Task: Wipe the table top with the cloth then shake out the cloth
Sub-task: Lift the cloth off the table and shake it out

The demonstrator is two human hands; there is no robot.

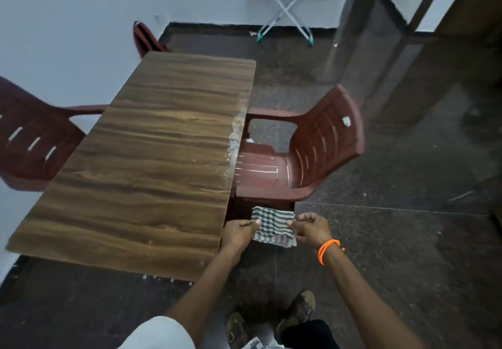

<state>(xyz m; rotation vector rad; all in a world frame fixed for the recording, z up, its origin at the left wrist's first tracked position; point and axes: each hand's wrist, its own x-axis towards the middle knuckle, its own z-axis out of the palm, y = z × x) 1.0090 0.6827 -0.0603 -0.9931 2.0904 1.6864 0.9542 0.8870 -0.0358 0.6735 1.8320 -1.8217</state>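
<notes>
The left hand [240,233] is pinching the left edge of the cloth [273,226] between thumb and curled fingers, and the right hand [311,228] is pinching the right edge in the same way, so the small striped cloth is hanging stretched between them in the air. An orange bracelet [327,250] is sitting on the right wrist. The cloth is being held off the table, just beside its near right corner and above the dark floor [394,253], with its lower edge drooping toward the person. To the left, the wooden table top [152,158] is stretching away toward the far wall [81,22], and pale chips are showing along its right edge. A dark red plastic chair [312,153] is standing just to the right of the table, beyond the cloth, and another red chair [30,136] is showing on the table's left side. Near the bottom, the person's sandalled feet [271,318] are standing on the floor. Far off against the wall, a folding stand [288,9] with crossed legs is standing.
</notes>
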